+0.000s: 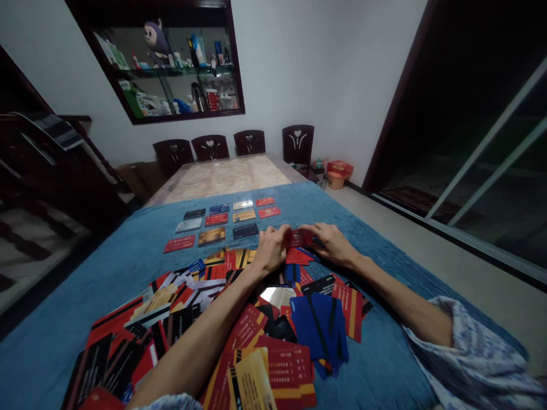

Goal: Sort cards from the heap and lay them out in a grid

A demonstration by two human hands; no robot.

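A dark red card [297, 237] is held between my two hands, just above the far edge of a loose heap of plastic cards. My left hand [272, 246] pinches its left end, and my right hand [330, 241] grips its right end. Under my forearms the heap spreads out: blue cards [320, 324], red and yellow cards [282, 364], a gold card [252, 381] and black cards [96, 361]. Beyond the heap, several cards lie in neat rows, among them a gold-brown card [212, 235], a dark blue card [245, 230] and a red card [269, 212].
A blue cloth [350, 228] covers the near part of the table; its far part is bare marble [226, 173]. Dark chairs [298, 142] stand at the far end. A wall cabinet [188, 117] holds bottles and a purple doll. An orange bucket [336, 180] sits on the floor.
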